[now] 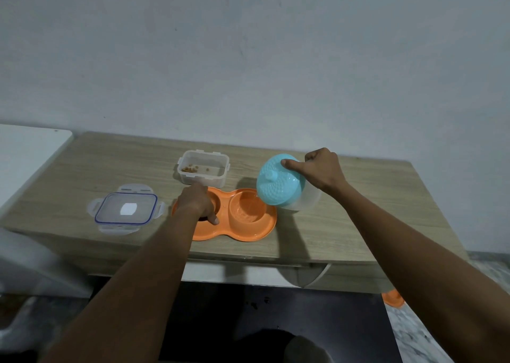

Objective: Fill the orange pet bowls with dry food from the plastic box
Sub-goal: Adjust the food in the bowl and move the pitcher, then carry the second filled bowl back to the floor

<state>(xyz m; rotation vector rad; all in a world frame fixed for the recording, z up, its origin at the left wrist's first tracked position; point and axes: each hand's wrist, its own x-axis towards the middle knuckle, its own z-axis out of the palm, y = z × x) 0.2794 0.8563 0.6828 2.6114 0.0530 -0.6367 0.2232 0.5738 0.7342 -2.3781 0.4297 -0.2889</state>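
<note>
An orange double pet bowl (242,231) sits near the front edge of the wooden table (345,224). My left hand (197,204) rests over its left bowl, fingers curled down, hiding what is inside. The right bowl (248,208) looks empty. Behind it stands the clear plastic box (203,170), open, with a few brown kibbles at its bottom. My right hand (323,170) grips a clear round container with a light-blue lid (277,181), tilted on its side just above the right bowl's far edge.
The box's clear lid with a blue seal (125,208) lies flat at the left of the table. A white surface (24,152) adjoins the table's left end. Another orange piece (393,297) shows below the table at right. A wall is behind.
</note>
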